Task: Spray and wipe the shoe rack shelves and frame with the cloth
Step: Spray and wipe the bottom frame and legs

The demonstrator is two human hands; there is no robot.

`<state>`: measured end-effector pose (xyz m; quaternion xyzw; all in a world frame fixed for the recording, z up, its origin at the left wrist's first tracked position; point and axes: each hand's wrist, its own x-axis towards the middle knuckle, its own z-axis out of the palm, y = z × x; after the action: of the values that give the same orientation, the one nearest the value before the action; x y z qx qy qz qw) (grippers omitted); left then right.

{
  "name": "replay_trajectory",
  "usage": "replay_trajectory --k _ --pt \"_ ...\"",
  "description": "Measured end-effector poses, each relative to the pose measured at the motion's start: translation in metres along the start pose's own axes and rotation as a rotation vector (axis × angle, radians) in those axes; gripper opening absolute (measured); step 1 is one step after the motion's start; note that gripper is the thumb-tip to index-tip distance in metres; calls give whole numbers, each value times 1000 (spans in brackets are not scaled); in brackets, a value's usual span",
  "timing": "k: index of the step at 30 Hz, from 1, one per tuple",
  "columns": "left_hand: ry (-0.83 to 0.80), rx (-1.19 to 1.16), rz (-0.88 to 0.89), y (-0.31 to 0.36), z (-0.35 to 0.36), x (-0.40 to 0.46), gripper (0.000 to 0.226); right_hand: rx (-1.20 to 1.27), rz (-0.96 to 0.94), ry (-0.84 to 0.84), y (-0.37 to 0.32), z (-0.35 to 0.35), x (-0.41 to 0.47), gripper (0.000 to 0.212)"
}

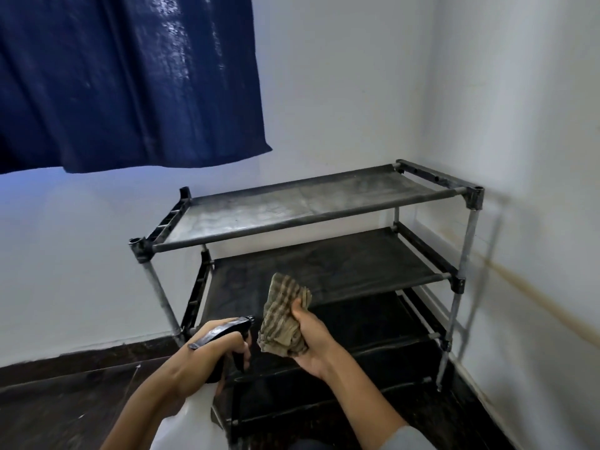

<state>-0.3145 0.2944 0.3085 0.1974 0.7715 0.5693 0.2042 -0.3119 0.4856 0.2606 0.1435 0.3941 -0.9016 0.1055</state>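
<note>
A dark blue curtain (130,82) hangs against a white wall (324,92) at upper left. Below it, in the room's corner, a black shoe rack (308,206) with grey metal posts stands on a dark floor (65,401); its top shelf looks dusty grey. In front of the lower shelves, the left hand (207,355) grips a spray bottle (227,332) with a black trigger head, nozzle towards the rack. Just beside it, the right hand (311,339) clutches a bunched, striped cloth (284,316).

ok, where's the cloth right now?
In the head view the striped cloth is low centre, bunched in the right hand, in front of the shoe rack and just right of the spray bottle in the left hand.
</note>
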Motion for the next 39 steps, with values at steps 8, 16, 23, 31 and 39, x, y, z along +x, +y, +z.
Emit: replay_trajectory --k 8,16,23,31,39 --pt "-43 -6 -36 17 -5 -24 37 -34 -130 126 17 19 -6 54" --pt "-31 100 -33 7 0 -23 42 -160 -194 180 24 15 -14 62" --pt "-5 131 122 19 15 -10 49 -299 -246 202 18 6 -25 62" --pt "53 210 106 13 35 1 44 -374 -277 260 9 -7 -42 68" --pt "-4 304 151 16 57 -8 20 -353 -302 355 -8 -15 -61 75"
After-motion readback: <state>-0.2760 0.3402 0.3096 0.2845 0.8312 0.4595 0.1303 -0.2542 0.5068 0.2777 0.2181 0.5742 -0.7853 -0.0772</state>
